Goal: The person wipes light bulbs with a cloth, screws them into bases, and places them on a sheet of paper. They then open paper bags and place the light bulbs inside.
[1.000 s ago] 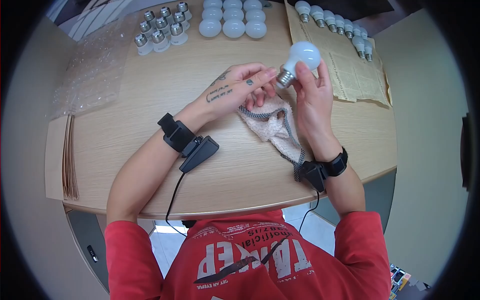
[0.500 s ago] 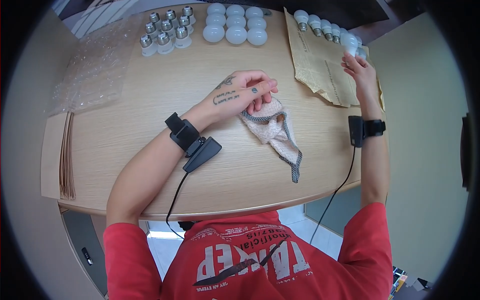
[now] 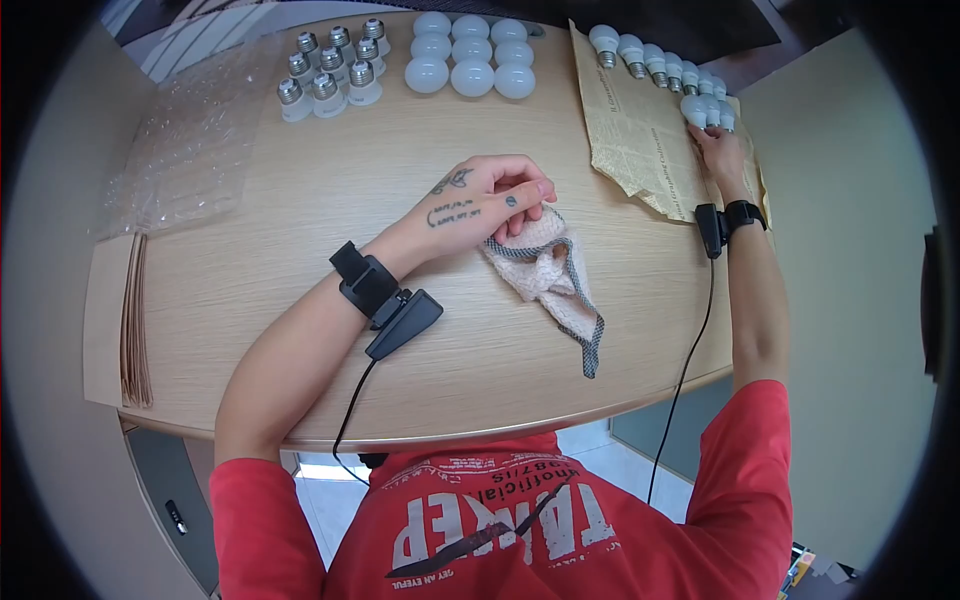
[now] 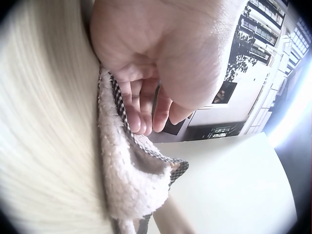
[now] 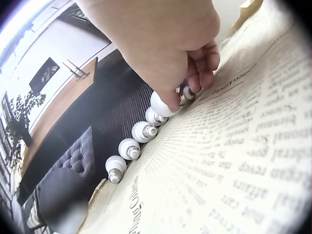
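At the far right of the head view my right hand [image 3: 724,162] holds a white light bulb [image 3: 693,110] by its base, low over the printed brown paper [image 3: 640,150]. In the right wrist view the thumb lies against the bulb's white globe [image 5: 160,104], and the fingers are around its metal screw base [image 5: 186,92]. More light bulbs [image 3: 655,62] lie in rows beside it. My left hand [image 3: 488,198] rests loosely curled, pinching nothing, over a pale fluffy cloth [image 3: 545,265] with a checked border. In the left wrist view the fingers hang beside the cloth's edge [image 4: 122,109].
White bulb globes [image 3: 472,77] stand in a block at the back middle. Left of them, lamp pieces [image 3: 325,95] stand screw caps up. Clear bubble wrap [image 3: 205,130] covers the back left, with folded brown paper bags [image 3: 115,320] in front.
My right hand has carried the bulb from beside the left hand to the paper at the right, and lowered it beside the other bulbs. The left hand has stayed over the cloth.
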{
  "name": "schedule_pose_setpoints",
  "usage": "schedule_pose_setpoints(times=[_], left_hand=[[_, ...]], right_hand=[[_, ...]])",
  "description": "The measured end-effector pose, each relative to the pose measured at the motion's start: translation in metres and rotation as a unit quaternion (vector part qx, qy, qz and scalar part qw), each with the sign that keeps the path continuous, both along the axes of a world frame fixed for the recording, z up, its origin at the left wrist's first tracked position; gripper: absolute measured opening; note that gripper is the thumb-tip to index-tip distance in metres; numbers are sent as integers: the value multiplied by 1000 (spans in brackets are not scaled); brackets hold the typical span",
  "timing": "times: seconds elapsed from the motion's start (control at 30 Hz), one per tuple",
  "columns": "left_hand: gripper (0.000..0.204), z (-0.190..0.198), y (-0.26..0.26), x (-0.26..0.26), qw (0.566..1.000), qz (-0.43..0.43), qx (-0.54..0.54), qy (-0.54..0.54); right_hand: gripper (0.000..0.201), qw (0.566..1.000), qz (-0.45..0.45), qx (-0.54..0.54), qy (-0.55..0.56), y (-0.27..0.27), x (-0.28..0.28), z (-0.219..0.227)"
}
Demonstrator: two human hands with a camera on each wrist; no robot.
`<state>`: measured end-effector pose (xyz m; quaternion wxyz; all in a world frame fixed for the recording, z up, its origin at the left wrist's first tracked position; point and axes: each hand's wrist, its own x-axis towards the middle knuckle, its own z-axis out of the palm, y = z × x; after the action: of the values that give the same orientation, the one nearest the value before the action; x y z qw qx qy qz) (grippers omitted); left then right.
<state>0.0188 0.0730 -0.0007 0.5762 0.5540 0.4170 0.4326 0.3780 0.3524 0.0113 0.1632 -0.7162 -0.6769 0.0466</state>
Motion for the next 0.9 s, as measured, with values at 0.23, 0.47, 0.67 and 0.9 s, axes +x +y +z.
schedule_pose_setpoints(times=[0.23,0.47,0.67,0.9], left_hand=[[25,1,0,-1,1000,-4,-5,9],[24,2,0,-1,1000,-6,-3,3],[23,0,0,-1,1000,-3,4,7],[22,-2,0,-1,1000,-4,8,-1]], right_hand=[[52,999,8,31,-3,17,4,-10],[54,996,10,85,-19,16,3,-14],[51,994,-1,102,-36,11,3,-13],[43,981,68,179,41,-30,-35,19]])
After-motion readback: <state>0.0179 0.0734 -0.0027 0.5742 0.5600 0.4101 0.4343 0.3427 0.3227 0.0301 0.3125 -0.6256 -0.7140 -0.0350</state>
